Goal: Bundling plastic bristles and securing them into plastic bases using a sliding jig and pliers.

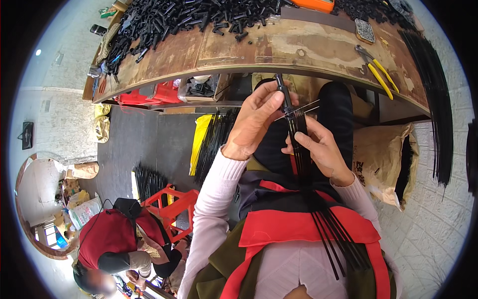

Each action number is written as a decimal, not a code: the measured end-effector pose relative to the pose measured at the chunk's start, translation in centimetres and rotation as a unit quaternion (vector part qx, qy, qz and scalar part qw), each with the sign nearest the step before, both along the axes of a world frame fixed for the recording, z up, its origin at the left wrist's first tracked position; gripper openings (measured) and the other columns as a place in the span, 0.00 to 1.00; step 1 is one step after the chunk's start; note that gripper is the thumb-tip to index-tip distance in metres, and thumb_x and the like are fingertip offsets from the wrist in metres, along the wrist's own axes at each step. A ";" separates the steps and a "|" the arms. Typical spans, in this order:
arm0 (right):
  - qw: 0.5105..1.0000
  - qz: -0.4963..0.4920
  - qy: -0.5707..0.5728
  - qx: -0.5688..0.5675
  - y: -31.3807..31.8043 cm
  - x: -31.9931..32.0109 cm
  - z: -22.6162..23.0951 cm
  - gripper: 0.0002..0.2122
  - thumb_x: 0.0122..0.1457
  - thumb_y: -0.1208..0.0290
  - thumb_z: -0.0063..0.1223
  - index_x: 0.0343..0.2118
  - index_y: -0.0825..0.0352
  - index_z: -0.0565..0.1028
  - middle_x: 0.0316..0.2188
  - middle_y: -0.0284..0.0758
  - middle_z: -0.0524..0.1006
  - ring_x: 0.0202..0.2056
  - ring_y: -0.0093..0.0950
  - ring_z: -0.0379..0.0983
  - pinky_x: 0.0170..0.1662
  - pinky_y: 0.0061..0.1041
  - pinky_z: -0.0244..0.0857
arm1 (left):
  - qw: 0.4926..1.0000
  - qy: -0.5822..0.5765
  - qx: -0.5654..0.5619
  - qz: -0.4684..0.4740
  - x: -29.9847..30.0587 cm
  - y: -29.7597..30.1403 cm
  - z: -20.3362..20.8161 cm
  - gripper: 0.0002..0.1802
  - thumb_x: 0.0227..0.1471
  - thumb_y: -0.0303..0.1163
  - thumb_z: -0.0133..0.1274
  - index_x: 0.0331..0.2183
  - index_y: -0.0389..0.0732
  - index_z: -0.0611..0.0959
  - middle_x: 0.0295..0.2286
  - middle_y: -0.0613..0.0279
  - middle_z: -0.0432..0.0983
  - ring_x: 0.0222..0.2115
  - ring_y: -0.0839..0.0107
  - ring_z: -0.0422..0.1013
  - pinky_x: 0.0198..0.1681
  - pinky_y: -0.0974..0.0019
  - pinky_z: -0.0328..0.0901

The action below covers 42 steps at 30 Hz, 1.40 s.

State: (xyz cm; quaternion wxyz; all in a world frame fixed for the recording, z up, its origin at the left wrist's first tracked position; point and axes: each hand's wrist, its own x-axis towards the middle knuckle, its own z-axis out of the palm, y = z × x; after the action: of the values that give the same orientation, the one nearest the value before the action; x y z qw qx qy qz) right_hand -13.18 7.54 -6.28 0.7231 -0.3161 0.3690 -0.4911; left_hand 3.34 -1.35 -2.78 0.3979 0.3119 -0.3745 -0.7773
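My left hand (255, 117) is closed round a short black tube (285, 94), thumb along its side, above my lap. A bundle of thin black rods (300, 132) runs down from the tube's lower end. The fingers of my right hand (318, 147) pinch the bundle just below. A few thin pale-looking rods (312, 105) stick out sideways near where the tube and bundle meet. The rods' far ends (338, 239) spread over my red and dark apron (284, 226).
On the wooden bench (239, 50) lie a heap of black tubular parts (174, 20) and yellow-handled pliers (378, 74). Long black rods (430, 99) hang over its right edge. A paper sack (376, 159) stands at right. At lower left, another person (112, 234) bends beside a red stool (172, 212).
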 end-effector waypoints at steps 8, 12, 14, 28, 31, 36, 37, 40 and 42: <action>1.000 -0.016 0.015 0.009 -0.2 0.1 0.3 0.17 0.64 0.73 0.50 0.54 0.71 0.66 0.35 0.36 0.73 0.35 0.26 0.74 0.46 0.37 0.74 | 0.998 -0.059 -0.018 0.033 -0.1 -0.3 -0.2 0.18 0.55 0.32 0.58 0.45 0.35 0.75 0.35 0.62 0.77 0.36 0.75 0.73 0.44 0.71 0.66; 1.000 -0.014 0.027 0.003 -0.1 0.4 0.2 0.18 0.64 0.73 0.50 0.55 0.71 0.66 0.35 0.36 0.73 0.35 0.26 0.74 0.45 0.37 0.74 | 0.987 -0.122 -0.068 0.074 -0.5 -0.3 -0.8 0.17 0.52 0.26 0.61 0.44 0.36 0.75 0.34 0.62 0.78 0.37 0.74 0.75 0.45 0.72 0.67; 1.000 -0.016 0.025 0.002 -0.2 0.3 0.2 0.18 0.64 0.73 0.50 0.55 0.71 0.66 0.35 0.36 0.73 0.35 0.26 0.73 0.45 0.37 0.74 | 0.988 -0.107 -0.073 0.089 -0.6 -0.6 -0.7 0.17 0.51 0.25 0.62 0.43 0.35 0.76 0.34 0.61 0.79 0.36 0.75 0.75 0.42 0.73 0.68; 1.000 0.004 0.003 0.005 -0.5 0.0 0.0 0.18 0.64 0.73 0.49 0.56 0.70 0.66 0.34 0.36 0.73 0.35 0.26 0.73 0.46 0.37 0.74 | 0.982 -0.152 -0.109 0.007 0.6 -1.0 -0.3 0.21 0.57 0.38 0.56 0.48 0.36 0.79 0.36 0.64 0.80 0.38 0.76 0.74 0.41 0.74 0.66; 1.000 0.010 0.001 0.008 -0.5 -0.2 -0.2 0.17 0.64 0.73 0.49 0.54 0.70 0.66 0.35 0.35 0.73 0.35 0.26 0.73 0.46 0.38 0.73 | 0.982 -0.137 -0.126 -0.024 0.6 -1.2 -0.5 0.21 0.58 0.37 0.54 0.49 0.35 0.78 0.36 0.63 0.79 0.39 0.76 0.74 0.43 0.73 0.66; 0.999 0.022 -0.041 -0.011 -0.5 -0.4 -0.6 0.16 0.65 0.72 0.49 0.53 0.70 0.67 0.34 0.35 0.73 0.35 0.25 0.72 0.45 0.37 0.73 | 0.993 -0.036 -0.083 -0.076 1.0 -1.5 -2.0 0.24 0.59 0.38 0.53 0.52 0.34 0.74 0.39 0.62 0.77 0.42 0.73 0.72 0.51 0.68 0.64; 0.999 0.023 -0.040 -0.011 -0.5 -0.5 -0.6 0.16 0.65 0.72 0.49 0.53 0.70 0.67 0.34 0.35 0.73 0.35 0.25 0.72 0.45 0.37 0.73 | 0.993 -0.036 -0.083 -0.076 1.0 -1.5 -2.0 0.24 0.59 0.38 0.53 0.52 0.34 0.74 0.39 0.62 0.77 0.42 0.73 0.72 0.51 0.68 0.64; 0.999 0.026 -0.043 -0.014 -0.5 -0.6 -0.7 0.15 0.65 0.72 0.49 0.53 0.70 0.67 0.35 0.34 0.73 0.35 0.25 0.72 0.45 0.37 0.73 | 0.994 -0.007 -0.072 -0.081 1.0 -1.5 -2.2 0.19 0.60 0.33 0.52 0.50 0.33 0.75 0.39 0.60 0.79 0.40 0.75 0.73 0.47 0.71 0.65; 0.999 0.019 -0.039 -0.014 -0.4 -0.5 -0.7 0.15 0.65 0.72 0.49 0.53 0.70 0.68 0.35 0.34 0.73 0.35 0.25 0.72 0.45 0.37 0.73 | 0.993 0.009 -0.071 -0.097 1.0 -1.5 -2.3 0.19 0.60 0.33 0.52 0.50 0.33 0.75 0.40 0.59 0.79 0.41 0.74 0.73 0.49 0.69 0.64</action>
State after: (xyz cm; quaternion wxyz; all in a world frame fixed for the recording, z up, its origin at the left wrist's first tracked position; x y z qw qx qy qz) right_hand -13.69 7.16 -6.94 0.7416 -0.3139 0.3272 -0.4943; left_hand 4.38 -2.82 -5.03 0.3448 0.2382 -0.4539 -0.7864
